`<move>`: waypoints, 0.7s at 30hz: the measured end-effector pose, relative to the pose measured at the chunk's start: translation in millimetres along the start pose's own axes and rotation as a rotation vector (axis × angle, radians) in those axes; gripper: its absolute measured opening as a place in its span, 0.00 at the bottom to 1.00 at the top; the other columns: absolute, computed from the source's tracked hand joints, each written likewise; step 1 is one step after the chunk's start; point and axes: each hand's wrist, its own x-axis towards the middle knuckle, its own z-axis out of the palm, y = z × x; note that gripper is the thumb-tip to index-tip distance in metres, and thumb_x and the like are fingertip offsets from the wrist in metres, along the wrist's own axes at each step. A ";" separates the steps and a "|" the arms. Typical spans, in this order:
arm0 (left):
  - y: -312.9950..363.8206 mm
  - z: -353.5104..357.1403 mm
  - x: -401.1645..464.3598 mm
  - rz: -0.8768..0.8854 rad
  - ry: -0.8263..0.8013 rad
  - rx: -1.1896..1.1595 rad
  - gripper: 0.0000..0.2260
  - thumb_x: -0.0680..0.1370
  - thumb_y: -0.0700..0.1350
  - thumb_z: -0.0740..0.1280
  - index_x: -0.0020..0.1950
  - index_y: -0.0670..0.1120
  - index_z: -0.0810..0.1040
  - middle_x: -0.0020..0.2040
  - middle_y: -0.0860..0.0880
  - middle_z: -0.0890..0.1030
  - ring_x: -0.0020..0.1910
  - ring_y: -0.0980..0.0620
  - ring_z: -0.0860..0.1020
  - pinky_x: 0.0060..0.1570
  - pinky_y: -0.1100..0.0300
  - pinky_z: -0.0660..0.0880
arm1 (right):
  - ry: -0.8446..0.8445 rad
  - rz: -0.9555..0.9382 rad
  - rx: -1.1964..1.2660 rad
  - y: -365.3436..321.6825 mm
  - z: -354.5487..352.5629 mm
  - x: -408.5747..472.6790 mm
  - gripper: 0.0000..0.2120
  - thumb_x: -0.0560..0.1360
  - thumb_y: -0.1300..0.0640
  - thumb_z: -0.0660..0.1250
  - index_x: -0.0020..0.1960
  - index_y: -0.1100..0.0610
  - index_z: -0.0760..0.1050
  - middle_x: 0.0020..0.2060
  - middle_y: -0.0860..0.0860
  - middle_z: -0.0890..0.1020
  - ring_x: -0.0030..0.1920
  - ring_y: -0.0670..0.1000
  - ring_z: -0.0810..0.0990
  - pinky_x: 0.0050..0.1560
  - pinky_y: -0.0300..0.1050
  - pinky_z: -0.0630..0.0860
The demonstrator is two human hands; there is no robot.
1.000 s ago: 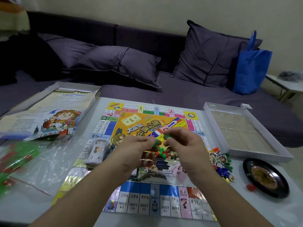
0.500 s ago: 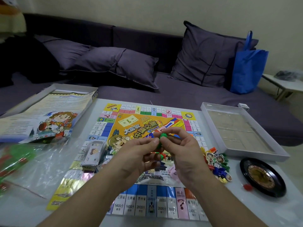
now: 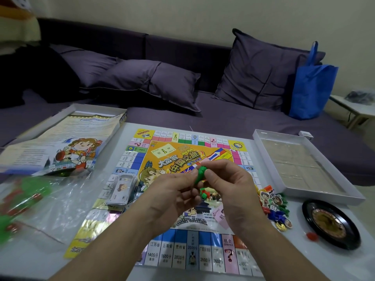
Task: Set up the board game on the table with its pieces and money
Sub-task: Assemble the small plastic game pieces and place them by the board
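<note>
The colourful game board (image 3: 166, 151) lies flat in the middle of the white table. Above its centre, my left hand (image 3: 172, 191) and my right hand (image 3: 231, 187) meet and both pinch a small cluster of green plastic pieces (image 3: 200, 172). A few red and green pieces (image 3: 205, 193) show on the board just under my hands. A stack of paper money (image 3: 121, 189) rests on the board's left edge. Character tokens and coloured pieces (image 3: 273, 205) lie in a heap by the board's right edge.
An open white box tray (image 3: 263, 138) sits at the right; a black roulette wheel (image 3: 330, 224) and a red piece (image 3: 311, 236) lie before it. The box lid with a printed sheet (image 3: 60, 142) and a clear plastic bag (image 3: 50, 199) are at the left. A sofa stands behind.
My hands have stayed together over the board's centre and lifted the green pieces slightly higher. The camera has tilted a little. Nothing else on the table has moved.
</note>
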 end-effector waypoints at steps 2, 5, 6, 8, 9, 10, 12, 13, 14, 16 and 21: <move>0.5 -0.5 -1.4 0.002 -0.023 0.016 0.08 0.77 0.42 0.72 0.43 0.39 0.87 0.36 0.45 0.80 0.34 0.52 0.76 0.39 0.60 0.81 | 0.015 -0.014 -0.034 -0.5 -0.7 0.6 0.08 0.77 0.69 0.71 0.52 0.61 0.85 0.49 0.59 0.87 0.54 0.61 0.86 0.55 0.50 0.83; -0.4 -0.1 -1.0 0.007 -0.030 0.009 0.08 0.76 0.41 0.72 0.46 0.38 0.87 0.36 0.44 0.81 0.33 0.53 0.75 0.39 0.60 0.81 | 0.012 -0.031 -0.078 -2.5 -0.6 0.6 0.08 0.76 0.70 0.71 0.52 0.61 0.85 0.48 0.58 0.88 0.53 0.59 0.87 0.54 0.48 0.84; -1.0 -0.1 -0.6 0.011 -0.032 0.009 0.08 0.76 0.42 0.72 0.46 0.37 0.87 0.36 0.44 0.81 0.33 0.53 0.75 0.39 0.60 0.80 | 0.008 -0.037 -0.084 -3.5 -0.4 0.5 0.08 0.76 0.70 0.71 0.51 0.61 0.85 0.48 0.57 0.88 0.53 0.58 0.87 0.54 0.47 0.84; -1.8 0.4 -0.5 0.025 -0.037 0.024 0.08 0.76 0.42 0.72 0.46 0.37 0.87 0.35 0.45 0.81 0.33 0.53 0.75 0.40 0.60 0.80 | -0.007 -0.042 -0.071 -6.2 0.5 -0.6 0.09 0.76 0.71 0.71 0.50 0.60 0.85 0.47 0.57 0.88 0.52 0.56 0.87 0.53 0.46 0.84; -2.3 0.9 -0.6 0.037 -0.039 0.035 0.09 0.76 0.42 0.72 0.47 0.37 0.86 0.35 0.45 0.81 0.32 0.53 0.75 0.40 0.60 0.79 | -0.012 -0.043 -0.065 -7.3 1.1 -1.1 0.09 0.77 0.71 0.70 0.50 0.60 0.86 0.47 0.56 0.89 0.52 0.55 0.87 0.53 0.45 0.84; -3.0 1.1 -0.3 0.051 -0.037 0.040 0.09 0.75 0.42 0.71 0.48 0.36 0.86 0.34 0.44 0.81 0.32 0.53 0.75 0.40 0.60 0.79 | -0.014 -0.046 -0.062 -8.5 1.9 -1.6 0.09 0.77 0.71 0.70 0.50 0.59 0.86 0.47 0.56 0.89 0.52 0.55 0.88 0.53 0.45 0.84; -5.2 2.0 0.1 0.076 -0.032 0.025 0.09 0.76 0.41 0.71 0.49 0.35 0.86 0.35 0.44 0.81 0.32 0.53 0.74 0.38 0.60 0.79 | -0.011 -0.058 -0.057 -9.9 2.9 -2.5 0.10 0.77 0.71 0.70 0.49 0.59 0.86 0.47 0.55 0.89 0.52 0.55 0.88 0.54 0.45 0.84; -6.4 3.0 0.0 0.081 -0.033 0.009 0.09 0.77 0.41 0.71 0.50 0.35 0.86 0.35 0.44 0.80 0.32 0.53 0.74 0.37 0.61 0.79 | -0.007 -0.063 -0.051 -10.1 2.9 -2.7 0.10 0.77 0.71 0.70 0.49 0.59 0.86 0.47 0.56 0.89 0.53 0.55 0.88 0.55 0.46 0.84; -7.5 3.9 0.0 0.083 -0.036 -0.012 0.09 0.78 0.41 0.70 0.50 0.35 0.85 0.35 0.44 0.80 0.32 0.53 0.73 0.36 0.61 0.79 | -0.002 -0.063 -0.040 -10.0 3.0 -2.7 0.10 0.76 0.71 0.71 0.49 0.59 0.86 0.47 0.56 0.89 0.53 0.55 0.87 0.55 0.46 0.84; -9.2 5.6 -0.2 0.082 -0.041 -0.048 0.09 0.79 0.40 0.69 0.50 0.35 0.85 0.36 0.44 0.80 0.31 0.54 0.73 0.35 0.62 0.78 | 0.012 -0.045 0.003 -8.7 3.8 -2.6 0.08 0.76 0.70 0.71 0.50 0.61 0.86 0.48 0.58 0.88 0.54 0.57 0.87 0.56 0.48 0.84; -10.6 12.3 -2.0 0.084 -0.052 -0.132 0.10 0.77 0.42 0.70 0.51 0.35 0.83 0.34 0.45 0.78 0.30 0.54 0.71 0.33 0.63 0.76 | 0.037 -0.056 0.036 -9.3 6.5 -3.6 0.09 0.74 0.71 0.72 0.48 0.59 0.87 0.47 0.58 0.88 0.52 0.58 0.87 0.53 0.45 0.84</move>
